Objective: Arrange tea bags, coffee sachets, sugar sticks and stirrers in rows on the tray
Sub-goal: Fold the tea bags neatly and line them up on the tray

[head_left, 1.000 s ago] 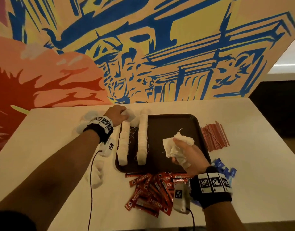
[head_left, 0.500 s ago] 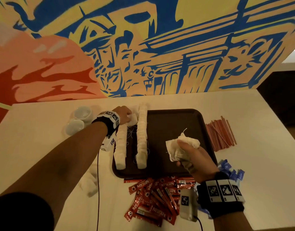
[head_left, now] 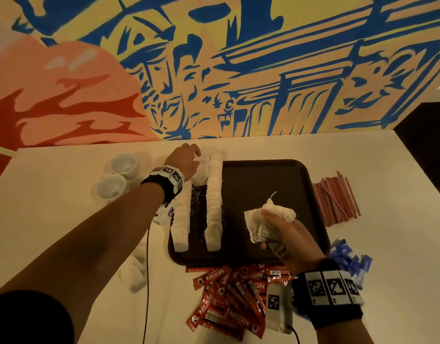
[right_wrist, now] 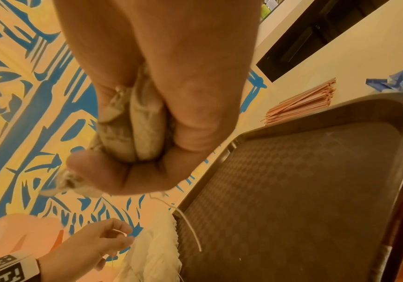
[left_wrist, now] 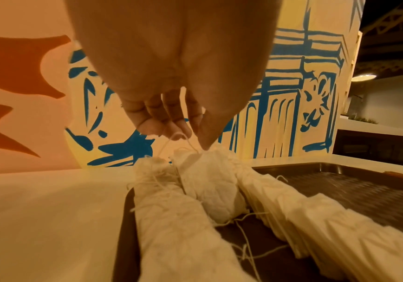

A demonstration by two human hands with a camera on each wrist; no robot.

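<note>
A dark brown tray (head_left: 263, 177) lies on the table with two long rows of white tea bags (head_left: 214, 199) along its left side. My left hand (head_left: 189, 157) hovers over the far end of the rows and pinches a tea bag string (left_wrist: 183, 141) above a loose tea bag (left_wrist: 207, 187) lying between them. My right hand (head_left: 276, 232) is held over the tray's near middle, gripping a bunch of tea bags (right_wrist: 133, 137). Red coffee sachets (head_left: 233, 299) are heaped in front of the tray. Red stirrers (head_left: 335, 197) lie to its right, blue sugar sticks (head_left: 350, 259) at the near right.
Two small white cups (head_left: 117, 175) stand left of the tray. More loose tea bags (head_left: 137, 269) lie on the table under my left forearm. A painted wall (head_left: 214, 70) rises behind the table. The table's right edge (head_left: 422, 184) drops to a dark floor.
My left hand has lifted slightly at the rows' far end, now pinching a string. My right hand keeps its bunch in about the same place. The head view tilted and shifted.
</note>
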